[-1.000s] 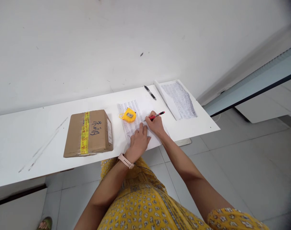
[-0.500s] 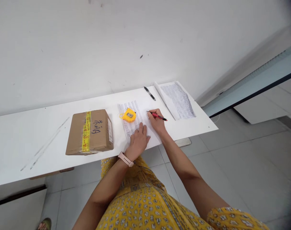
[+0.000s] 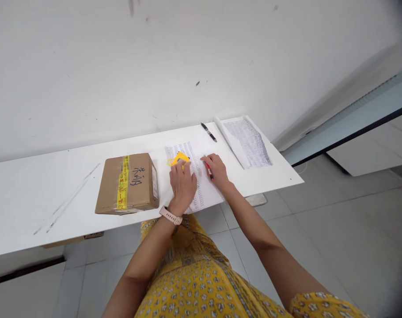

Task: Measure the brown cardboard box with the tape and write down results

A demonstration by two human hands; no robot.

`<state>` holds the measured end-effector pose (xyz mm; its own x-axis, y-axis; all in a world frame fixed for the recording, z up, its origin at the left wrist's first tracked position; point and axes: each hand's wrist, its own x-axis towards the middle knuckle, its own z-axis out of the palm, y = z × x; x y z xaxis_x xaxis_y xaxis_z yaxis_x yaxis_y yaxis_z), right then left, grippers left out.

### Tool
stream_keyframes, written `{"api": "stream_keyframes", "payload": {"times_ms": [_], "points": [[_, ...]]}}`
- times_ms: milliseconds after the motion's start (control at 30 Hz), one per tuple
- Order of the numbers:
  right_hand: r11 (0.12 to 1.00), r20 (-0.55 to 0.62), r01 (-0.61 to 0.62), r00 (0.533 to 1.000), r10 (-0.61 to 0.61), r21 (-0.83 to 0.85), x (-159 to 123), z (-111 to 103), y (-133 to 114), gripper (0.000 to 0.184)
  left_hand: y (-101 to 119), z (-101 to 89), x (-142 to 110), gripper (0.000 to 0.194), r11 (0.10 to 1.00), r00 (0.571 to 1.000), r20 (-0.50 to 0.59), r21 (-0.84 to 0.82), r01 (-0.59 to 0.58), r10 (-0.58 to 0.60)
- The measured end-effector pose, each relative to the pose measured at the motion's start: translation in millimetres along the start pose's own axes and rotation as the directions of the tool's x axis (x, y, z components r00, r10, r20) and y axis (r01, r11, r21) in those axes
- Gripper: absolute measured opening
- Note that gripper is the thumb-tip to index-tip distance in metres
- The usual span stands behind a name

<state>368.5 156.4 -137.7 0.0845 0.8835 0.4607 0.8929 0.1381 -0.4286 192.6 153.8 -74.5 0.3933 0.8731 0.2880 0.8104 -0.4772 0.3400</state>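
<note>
My left hand, with a pale pink watch at its wrist, has its fingers closed on the near side of a yellow tape measure. The fingers cover part of the tape measure's case and display. Beneath lies a sheet with printed columns of figures, partly hidden by that hand. On the right edge of this sheet rests my right hand, closed round a red and black pen that points back toward me. To the left of my left hand stands a taped cardboard box with handwriting on top.
A black pen lies farther back on the white table. Right of it is a stack of papers with a folded-back page. The wall rises behind the table, and a glass-like panel stands to the right.
My left hand has moved from the sheet up onto the tape measure, which now looks tilted. In my right hand the pen has swung from pointing rightward to pointing back toward me.
</note>
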Motion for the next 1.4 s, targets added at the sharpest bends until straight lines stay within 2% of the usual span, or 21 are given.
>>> {"api": "stream_keyframes", "payload": {"times_ms": [67, 133, 233, 300, 367, 433, 467, 500, 533, 600, 633, 700, 767, 867, 933, 1033, 1100, 1167, 1233, 1300, 1400], "points": [[0.996, 0.026, -0.019, 0.999, 0.022, -0.089, 1, 3, 0, 0.036, -6, 4.7, 18, 0.058, 0.996, 0.994, -0.066, 0.022, 0.09, -0.089], [0.991, 0.03, -0.036, 0.999, 0.04, -0.127, 2, 6, 0, 0.044, -12, 12.5, 35, 0.074, 0.987, 0.987, -0.053, 0.028, 0.155, -0.154], [0.992, 0.023, -0.034, 0.999, 0.038, -0.123, 4, 8, 1, 0.052, -18, 19.1, 46, 0.079, 0.983, 0.983, -0.003, -0.026, 0.183, -0.183], [0.994, -0.001, -0.051, 0.999, 0.051, -0.094, 4, 6, 0, 0.052, -18, 14.6, 42, 0.082, 0.973, 0.984, -0.009, -0.152, 0.176, -0.18], [0.995, -0.071, -0.098, 0.993, 0.097, -0.019, 5, 1, -5, 0.047, -16, 2.6, 28, 0.091, 0.923, 0.988, -0.009, -0.36, 0.138, -0.151], [0.974, -0.148, -0.167, 0.97, 0.191, 0.156, 6, -8, -18, 0.04, -14, -14.7, 7, 0.098, 0.824, 0.996, 0.014, -0.561, 0.077, -0.083], [0.936, -0.137, -0.204, 0.958, 0.251, 0.289, 6, -15, -28, 0.038, -14, -24.1, -4, 0.099, 0.774, 0.999, 0.031, -0.631, 0.047, -0.035], [0.869, -0.074, -0.243, 0.95, 0.302, 0.431, 7, -24, -39, 0.038, -15, -33.4, -15, 0.099, 0.735, 0.999, 0.046, -0.678, 0.025, 0.009], [0.773, 0.041, -0.29, 0.945, 0.325, 0.565, 7, -33, -50, 0.039, -16, -42.3, -25, 0.098, 0.707, 0.997, 0.062, -0.707, 0.01, 0.047], [0.576, 0.289, -0.393, 0.919, 0.267, 0.717, 7, -51, -75, 0.046, -20, -57.8, -43, 0.098, 0.673, 0.992, 0.091, -0.74, 0.006, 0.091], [0.509, 0.36, -0.426, 0.904, 0.228, 0.748, 7, -60, -86, 0.049, -23, -64.3, -50, 0.098, 0.66, 0.99, 0.1, -0.751, 0.012, 0.096], [0.449, 0.425, -0.446, 0.892, 0.155, 0.774, 6, -74, -104, 0.05, -30, -75.3, -62, 0.098, 0.637, 0.99, 0.104, -0.771, 0.023, 0.09], [0.432, 0.462, -0.448, 0.884, 0.079, 0.783, 5, -81, -117, 0.043, -35, -85.0, -73, 0.098, 0.622, 0.992, 0.095, -0.783, 0.023, 0.083], [0.414, 0.535, -0.471, 0.843, -0.049, 0.779, 6, -85, -132, 0.031, -39, -100.9, -89, 0.098, 0.614, 0.992, 0.108, -0.788, 0.05, 0.058], [0.42, 0.552, -0.466, 0.827, -0.105, 0.779, 12, -86, -143, 0.031, -41, -114.7, -101, 0.097, 0.608, 0.991, 0.135, -0.788, 0.098, 0.014], [0.477, 0.488, -0.379, 0.864, -0.125, 0.793, 32, -88, -160, 0.033, -52, -140.5, -121, 0.094, 0.557, 0.973, 0.216, -0.799, 0.227, -0.087], [0.515, 0.411, -0.304, 0.906, -0.104, 0.801, 52, -84, -171, 0.035, -66, -157.6, -138, 0.088, 0.467, 0.94, 0.319, -0.818, 0.336, -0.117], [0.551, 0.351, -0.255, 0.933, -0.074, 0.794, 75, -72, -182, 0.036, -83, -170.8, -155, 0.078, 0.338, 0.907, 0.411, -0.844, 0.417, -0.092], [0.596, 0.33, -0.235, 0.942, -0.054, 0.768, 96, -52, -192, 0.037, -100, -178.5, -170, 0.07, 0.205, 0.89, 0.448, -0.866, 0.456, -0.088], [0.653, 0.335, -0.228, 0.941, -0.042, 0.722, 112, -27, -202, 0.038, -113, -181.5, -180, 0.065, 0.108, 0.878, 0.453, -0.876, 0.47, -0.153], [0.73, 0.384, -0.242, 0.923, -0.031, 0.639, 127, 6, -216, 0.038, -122, -182.0, -184, 0.062, 0.013, 0.853, 0.459, -0.879, 0.477, -0.25]]}}
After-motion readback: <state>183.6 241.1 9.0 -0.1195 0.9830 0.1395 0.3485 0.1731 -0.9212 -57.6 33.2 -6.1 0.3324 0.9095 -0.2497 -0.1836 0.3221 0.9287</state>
